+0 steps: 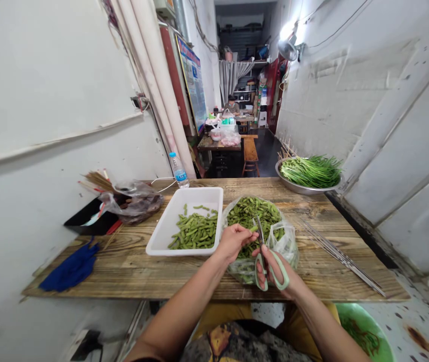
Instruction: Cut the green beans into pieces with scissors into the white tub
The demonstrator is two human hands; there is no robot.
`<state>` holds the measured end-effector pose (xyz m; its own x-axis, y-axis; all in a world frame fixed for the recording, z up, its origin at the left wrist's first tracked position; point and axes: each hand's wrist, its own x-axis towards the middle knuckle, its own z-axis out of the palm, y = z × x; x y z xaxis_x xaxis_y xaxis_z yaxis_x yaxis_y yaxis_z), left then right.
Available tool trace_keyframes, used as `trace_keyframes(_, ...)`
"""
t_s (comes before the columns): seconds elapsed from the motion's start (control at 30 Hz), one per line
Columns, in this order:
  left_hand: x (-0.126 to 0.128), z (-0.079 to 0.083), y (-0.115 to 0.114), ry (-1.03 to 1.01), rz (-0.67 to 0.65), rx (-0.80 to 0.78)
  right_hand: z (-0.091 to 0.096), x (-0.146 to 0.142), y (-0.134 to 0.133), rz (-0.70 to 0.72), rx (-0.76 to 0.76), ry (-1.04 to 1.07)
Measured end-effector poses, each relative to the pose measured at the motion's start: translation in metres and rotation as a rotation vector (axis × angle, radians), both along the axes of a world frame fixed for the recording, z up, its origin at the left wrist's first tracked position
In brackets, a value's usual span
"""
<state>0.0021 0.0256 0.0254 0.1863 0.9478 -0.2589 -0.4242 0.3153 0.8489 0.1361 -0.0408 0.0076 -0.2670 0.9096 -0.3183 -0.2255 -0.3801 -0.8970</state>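
Note:
Over a clear plastic bag (287, 241) full of green edamame pods (255, 213), my left hand (234, 241) pinches a single edamame pod (253, 229) between thumb and fingers. My right hand (271, 266) has its fingers through the pale green handles of a pair of scissors (283, 275). The scissors' blades point up and away, close beside the held pod; whether they touch it I cannot tell. Left of the bag, a white plastic tray (154, 240) has a heap of loose pods (195, 230) in it.
A metal bowl of green chives (312, 172) stands at the back right, with metal skewers (344, 259) nearer me. On the left are a water bottle (179, 171), a dark plastic bag (135, 201), a black box (90, 218) and blue cloth (71, 266). A person (232, 104) sits far behind.

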Motion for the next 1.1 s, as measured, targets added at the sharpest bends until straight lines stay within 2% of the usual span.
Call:
trace_keyframes(0.2, -0.002, 0.004, -0.003, 0.023, -0.01, -0.012, -0.002, 0.002, 0.001, -0.003, 0.013, -0.031)
trace_keyframes(0.4, -0.006, -0.002, -0.003, 0.025, -0.048, -0.016, -0.002, 0.001, 0.001, 0.002, 0.0, -0.129)
trace_keyframes(0.47, -0.014, -0.004, 0.001, 0.092, -0.001, 0.011, -0.004, 0.0, 0.002, -0.012, -0.009, -0.147)
trace_keyframes(0.53, -0.033, -0.003, 0.006, 0.311, 0.183, 0.118, -0.007, -0.001, 0.003, -0.029, -0.013, -0.103)
trace_keyframes(0.63, -0.067, 0.004, 0.015, 0.926, 0.566, 0.362, -0.01, 0.001, 0.003, -0.003, -0.052, 0.015)
trace_keyframes(0.7, -0.08, 0.008, 0.02, 1.295, 0.689, 0.474, -0.011, 0.003, 0.004, 0.02, -0.076, 0.074)
trace_keyframes(0.73, -0.08, 0.009, 0.023, 1.408, 0.681, 0.526, -0.011, 0.005, 0.004, 0.022, -0.081, 0.099)
trace_keyframes(0.77, -0.075, 0.008, 0.027, 1.463, 0.618, 0.581, -0.011, 0.006, 0.005, 0.017, -0.081, 0.122)
trace_keyframes(0.83, -0.054, 0.001, 0.039, 1.427, 0.362, 0.672, -0.009, 0.008, 0.005, 0.003, -0.081, 0.155)
trace_keyframes(0.9, -0.024, -0.01, 0.055, 1.308, 0.089, 0.628, -0.008, 0.011, 0.004, -0.015, -0.084, 0.156)
trace_keyframes(0.93, -0.009, -0.017, 0.064, 1.301, 0.026, 0.552, -0.008, 0.012, 0.003, -0.024, -0.083, 0.148)
trace_keyframes(1.0, 0.013, -0.028, 0.08, 1.347, 0.019, 0.451, -0.008, 0.016, 0.001, -0.031, -0.078, 0.129)
trace_keyframes(1.1, 0.025, -0.039, 0.096, 1.379, 0.079, 0.423, -0.011, 0.022, -0.003, -0.026, -0.062, 0.11)
